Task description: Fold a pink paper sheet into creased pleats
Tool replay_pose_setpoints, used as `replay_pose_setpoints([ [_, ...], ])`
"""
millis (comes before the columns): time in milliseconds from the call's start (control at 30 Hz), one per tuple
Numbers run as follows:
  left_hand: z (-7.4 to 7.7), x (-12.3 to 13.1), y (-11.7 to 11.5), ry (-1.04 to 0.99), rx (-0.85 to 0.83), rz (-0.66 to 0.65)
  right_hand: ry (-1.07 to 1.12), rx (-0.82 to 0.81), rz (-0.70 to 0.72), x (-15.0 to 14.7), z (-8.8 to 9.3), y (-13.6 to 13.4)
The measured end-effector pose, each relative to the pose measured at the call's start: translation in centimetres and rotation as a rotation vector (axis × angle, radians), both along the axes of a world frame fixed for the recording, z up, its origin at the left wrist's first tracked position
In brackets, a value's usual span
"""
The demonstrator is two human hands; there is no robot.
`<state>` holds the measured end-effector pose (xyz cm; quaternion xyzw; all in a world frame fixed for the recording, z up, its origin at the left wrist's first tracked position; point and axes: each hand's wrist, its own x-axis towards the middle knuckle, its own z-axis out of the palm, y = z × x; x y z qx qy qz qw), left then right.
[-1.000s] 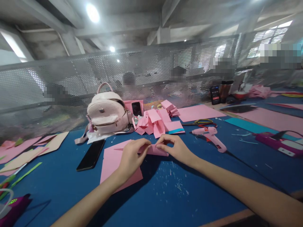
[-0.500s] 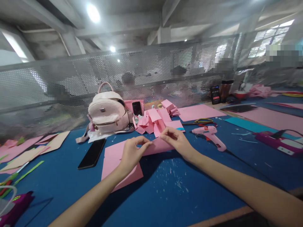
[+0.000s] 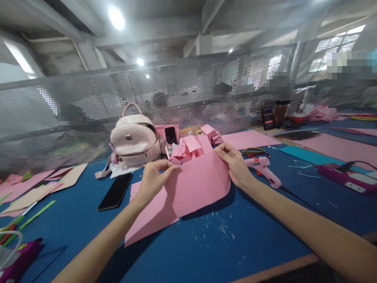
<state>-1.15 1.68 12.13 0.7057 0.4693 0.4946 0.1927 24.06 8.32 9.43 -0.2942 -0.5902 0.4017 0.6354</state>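
A large pink paper sheet [image 3: 197, 184] stands lifted off the blue table [image 3: 206, 243], its lower left part still resting on the surface. My left hand [image 3: 151, 179] pinches its upper left edge. My right hand [image 3: 234, 163] pinches its upper right corner. Both hands are closed on the paper and hold it upright facing me. Behind the sheet lies a pile of folded pink paper pieces [image 3: 191, 149].
A pink backpack [image 3: 134, 139] stands at the back left, a black phone [image 3: 114, 192] lies beside it. A pink glue gun [image 3: 263, 169] rests right of my right hand. Paper scraps [image 3: 32, 192] cover the left; a purple device [image 3: 350, 179] sits far right. A mesh fence [image 3: 88, 102] bounds the table.
The paper was folded small and low between my fingers; both hands have moved up and apart, unfolding the sheet and raising it upright.
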Motion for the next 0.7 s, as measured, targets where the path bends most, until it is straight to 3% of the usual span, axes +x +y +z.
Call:
replay_pose_setpoints([
  [167, 0.7, -1.3, 0.8, -0.055, 0.035, 0.004, 0.047, -0.025, -0.039, 0.2, -0.3, 0.7],
  [500, 0.3, -2.2, 1.1, -0.065, 0.027, -0.019, 0.037, -0.05, -0.019, 0.2, -0.7, 0.8],
  [700, 1.9, -2.5, 0.5, -0.084, 0.019, -0.086, -0.098, -0.029, -0.018, 0.1, -1.2, 1.4],
])
